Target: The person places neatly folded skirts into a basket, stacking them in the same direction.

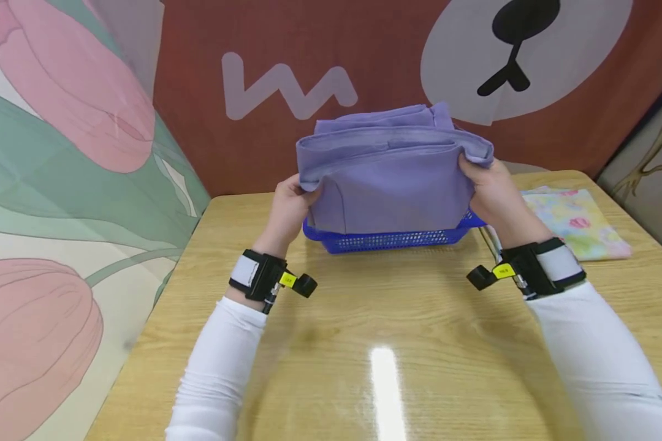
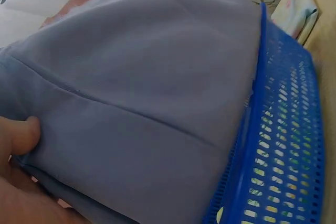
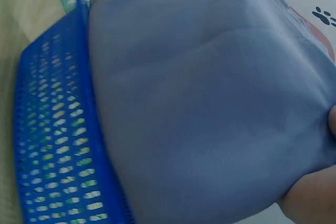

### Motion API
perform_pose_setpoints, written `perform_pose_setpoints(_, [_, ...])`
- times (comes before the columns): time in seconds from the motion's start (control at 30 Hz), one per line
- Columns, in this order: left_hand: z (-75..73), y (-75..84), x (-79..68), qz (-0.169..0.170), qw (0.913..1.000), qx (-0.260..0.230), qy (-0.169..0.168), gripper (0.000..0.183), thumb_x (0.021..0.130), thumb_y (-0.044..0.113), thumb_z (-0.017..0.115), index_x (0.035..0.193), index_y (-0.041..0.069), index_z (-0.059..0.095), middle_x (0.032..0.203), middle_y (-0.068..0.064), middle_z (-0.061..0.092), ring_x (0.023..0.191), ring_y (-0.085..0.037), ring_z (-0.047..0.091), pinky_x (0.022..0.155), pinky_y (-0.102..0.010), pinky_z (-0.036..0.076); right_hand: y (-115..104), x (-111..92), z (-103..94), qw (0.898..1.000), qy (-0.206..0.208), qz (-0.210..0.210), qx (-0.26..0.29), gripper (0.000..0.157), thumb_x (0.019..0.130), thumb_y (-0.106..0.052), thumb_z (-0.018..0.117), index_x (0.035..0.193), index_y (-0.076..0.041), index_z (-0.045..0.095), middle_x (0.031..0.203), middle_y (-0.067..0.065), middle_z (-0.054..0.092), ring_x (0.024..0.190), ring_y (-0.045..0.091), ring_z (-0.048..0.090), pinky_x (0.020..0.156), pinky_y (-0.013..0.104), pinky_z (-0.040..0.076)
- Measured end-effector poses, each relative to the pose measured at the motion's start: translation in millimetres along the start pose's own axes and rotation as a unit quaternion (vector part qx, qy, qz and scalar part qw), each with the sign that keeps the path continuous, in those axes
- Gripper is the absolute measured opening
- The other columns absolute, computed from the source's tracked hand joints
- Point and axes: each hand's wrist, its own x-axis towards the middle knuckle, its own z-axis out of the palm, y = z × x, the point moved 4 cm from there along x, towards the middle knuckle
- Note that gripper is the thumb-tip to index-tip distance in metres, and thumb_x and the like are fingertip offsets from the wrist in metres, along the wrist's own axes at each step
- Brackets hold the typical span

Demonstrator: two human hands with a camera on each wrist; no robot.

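Note:
A folded lavender cloth item (image 1: pixel 391 190), with a seam and a thick band along its top, is held upright between both hands at the blue basket (image 1: pixel 386 242). At its left side my left hand (image 1: pixel 288 211) grips the edge, thumb in front. My right hand (image 1: pixel 493 193) pinches the upper right corner, thumb on the near face. The cloth's lower edge meets or overlaps the basket's near rim; I cannot tell how far it reaches inside. In the left wrist view, the perforated basket wall (image 2: pixel 283 129) stands beside the cloth. Most fingers are hidden behind the fabric.
A folded pastel floral cloth (image 1: pixel 579 223) lies on the wooden table (image 1: pixel 331 343) to the right of the basket. Behind the table hangs a brown printed backdrop (image 1: pixel 198 122); another with pink flowers (image 1: pixel 72 92) is on the left. Something light and patterned shows through the basket's holes.

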Motion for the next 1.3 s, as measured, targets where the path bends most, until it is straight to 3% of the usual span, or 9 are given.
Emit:
perform_pose_setpoints(0.17, [-3.5, -3.6, 7.2, 0.050, 0.9980, 0.005, 0.039, 0.014, 0.095, -0.003, 0.057, 0.098, -0.014, 0.065, 0.072, 0.014, 0.055, 0.072, -0.004, 0.048, 0.065, -0.020, 0.041, -4, 9, 6.1, 1.000, 0.007, -0.029, -0.004, 0.015, 0.098, -0.023, 0.059, 0.111, -0.020, 0.065, 0.114, -0.010, 0.060, 0.111, 0.003, 0.052, 0.105, 0.021, 0.036])
perform_pose_setpoints(0.3, [-4.9, -20.5, 6.9, 0.027, 0.9960, 0.065, 0.055, 0.015, 0.095, -0.002, 0.054, 0.096, -0.013, 0.065, 0.070, 0.005, 0.050, 0.062, -0.006, 0.042, 0.058, -0.019, 0.035, 9, 10, 2.6, 0.999, 0.011, 0.008, -0.036, 0.011, 0.099, -0.025, 0.057, 0.106, -0.025, 0.066, 0.111, -0.014, 0.059, 0.113, 0.001, 0.047, 0.115, 0.023, 0.027])
perform_pose_setpoints(0.47, [1.9, -44.7, 9.9, 0.006, 0.9775, 0.209, 0.028, 0.015, 0.093, 0.004, 0.056, 0.096, -0.007, 0.066, 0.078, -0.007, 0.053, 0.073, -0.016, 0.046, 0.065, -0.023, 0.037, 29, 13, -13.0, 0.994, 0.027, 0.073, -0.081, 0.010, 0.100, -0.026, 0.057, 0.102, -0.032, 0.064, 0.114, -0.020, 0.057, 0.137, 0.008, 0.034, 0.126, 0.029, 0.009])
perform_pose_setpoints(0.6, [9.9, -54.3, 15.8, 0.015, 0.9663, 0.257, 0.001, 0.017, 0.095, 0.006, 0.054, 0.079, 0.002, 0.059, 0.073, -0.005, 0.046, 0.074, -0.020, 0.045, 0.065, -0.027, 0.035, 42, 18, -24.8, 0.989, 0.037, 0.115, -0.088, 0.016, 0.099, -0.024, 0.058, 0.091, -0.034, 0.067, 0.111, -0.022, 0.055, 0.141, 0.011, 0.028, 0.127, 0.029, 0.005])
perform_pose_setpoints(0.77, [20.5, -54.7, 25.4, 0.033, 0.9585, 0.282, -0.023, 0.030, 0.093, -0.001, 0.048, 0.069, 0.013, 0.038, 0.070, -0.002, 0.035, 0.071, -0.019, 0.038, 0.063, -0.025, 0.029, 52, 21, -36.6, 0.990, 0.053, 0.126, -0.041, 0.025, 0.099, -0.016, 0.059, 0.081, -0.030, 0.072, 0.094, -0.022, 0.061, 0.110, -0.001, 0.052, 0.106, 0.015, 0.037])
perform_pose_setpoints(0.9, [24.3, -53.7, 31.6, 0.036, 0.9596, 0.278, -0.023, 0.029, 0.089, -0.008, 0.044, 0.070, 0.011, 0.034, 0.073, -0.004, 0.035, 0.072, -0.021, 0.036, 0.065, -0.026, 0.027, 58, 27, -43.2, 0.987, 0.066, 0.128, -0.073, 0.009, 0.098, -0.018, 0.060, 0.097, -0.022, 0.068, 0.094, -0.021, 0.062, 0.090, -0.006, 0.057, 0.095, 0.016, 0.046])
perform_pose_setpoints(1.07, [26.0, -56.8, 36.0, 0.016, 0.9551, 0.296, -0.003, 0.019, 0.092, -0.003, 0.047, 0.104, 0.000, 0.062, 0.101, -0.014, 0.065, 0.091, -0.025, 0.055, 0.083, -0.036, 0.047, 62, 39, -47.6, 0.958, 0.105, 0.147, -0.223, 0.051, 0.101, -0.027, 0.055, 0.146, -0.005, 0.045, 0.129, -0.003, 0.058, 0.125, 0.011, 0.051, 0.119, 0.036, 0.033])
perform_pose_setpoints(1.13, [27.6, -58.3, 36.2, 0.008, 0.9514, 0.308, -0.001, 0.033, 0.095, 0.000, 0.048, 0.125, 0.003, 0.061, 0.122, -0.015, 0.066, 0.108, -0.026, 0.060, 0.098, -0.040, 0.048, 63, 42, -47.5, 0.944, 0.114, 0.146, -0.274, 0.058, 0.102, -0.027, 0.050, 0.150, 0.002, 0.035, 0.147, 0.011, 0.048, 0.139, 0.023, 0.042, 0.121, 0.043, 0.029])
perform_pose_setpoints(1.3, [31.0, -60.2, 35.7, -0.002, 0.9433, 0.332, -0.011, 0.041, 0.098, 0.006, 0.050, 0.139, 0.004, 0.053, 0.137, -0.016, 0.061, 0.126, -0.029, 0.058, 0.108, -0.040, 0.045, 65, 46, -47.0, 0.927, 0.112, 0.138, -0.330, 0.053, 0.105, -0.024, 0.043, 0.149, 0.004, 0.034, 0.159, 0.023, 0.028, 0.149, 0.038, 0.024, 0.124, 0.052, 0.019])
